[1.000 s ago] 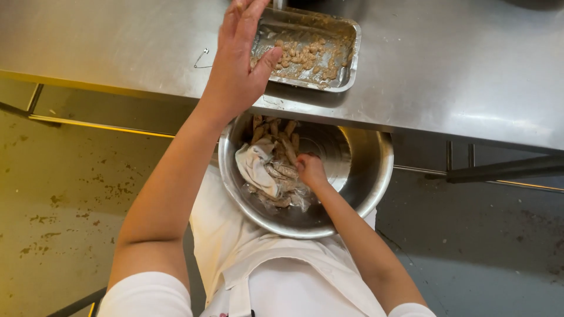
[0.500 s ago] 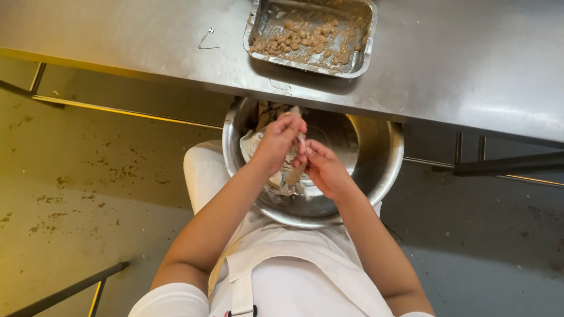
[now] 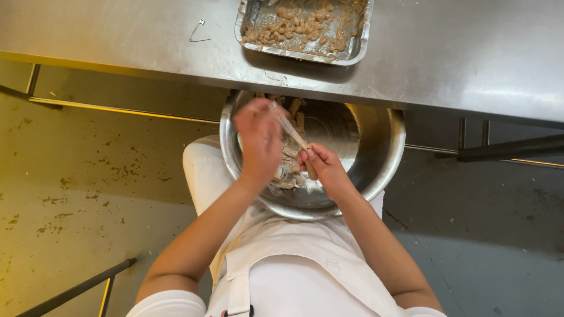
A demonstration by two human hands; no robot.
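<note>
You see no printed package, label, sign or screen here. The nearest thing to a package is the rectangular foil tray [image 3: 359,42] at 12 o'clock, silver, with pale brown pieces inside.

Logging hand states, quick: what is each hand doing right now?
Left hand: closed, pulling a thin pale strip.
Right hand: closed, pinching the small piece over the metal bowl.

A commercial kitchen is showing here: a long steel surface [image 3: 458,58] is carrying a metal tray [image 3: 359,47] of food, a steel bowl [image 3: 376,170] is sitting below, and a white apron [image 3: 305,276] is hanging above a stained floor [image 3: 88,194].
</note>
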